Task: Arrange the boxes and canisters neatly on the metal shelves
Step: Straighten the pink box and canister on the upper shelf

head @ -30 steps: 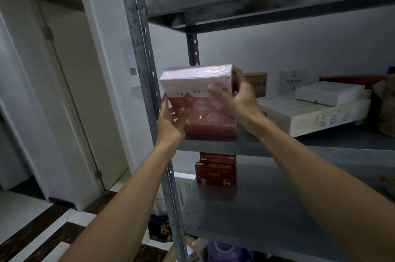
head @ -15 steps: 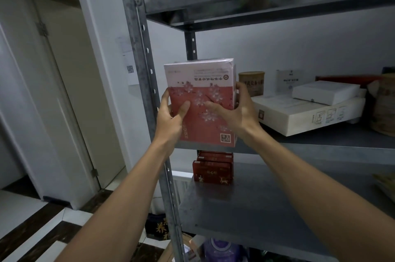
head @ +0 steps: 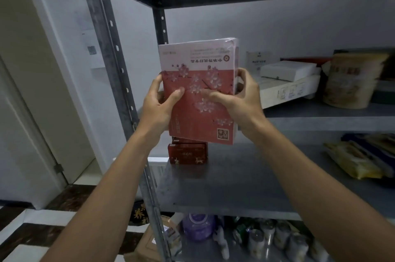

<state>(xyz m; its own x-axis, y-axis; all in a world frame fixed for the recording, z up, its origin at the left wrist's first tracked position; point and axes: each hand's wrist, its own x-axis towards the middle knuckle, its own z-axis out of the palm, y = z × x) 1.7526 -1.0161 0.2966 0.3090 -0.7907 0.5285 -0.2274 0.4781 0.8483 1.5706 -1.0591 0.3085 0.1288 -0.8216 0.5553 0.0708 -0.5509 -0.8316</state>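
A pink and red flowered box (head: pixel 198 73), wrapped in clear film, is held upright and upside down in front of the metal shelving. My left hand (head: pixel 157 108) grips its left edge and my right hand (head: pixel 239 99) grips its right edge, thumbs on the front face. It hangs off the middle shelf (head: pixel 320 120), at that shelf's left end. Two flat white boxes (head: pixel 286 82) are stacked on that shelf, with a tan canister (head: pixel 350 80) to their right. A small stack of dark red boxes (head: pixel 188 154) stands on the lower shelf (head: pixel 235 185).
The front left shelf post (head: pixel 111 48) rises just left of my left hand. Yellow packets (head: pixel 359 161) lie at the right of the lower shelf. Jars and a purple bottle (head: pixel 198 227) fill the bottom shelf. A door and white wall are at the left.
The box was lying flat on the middle shelf's left end; both hands tipped it up on end and drew it out toward me, clear of the shelf.
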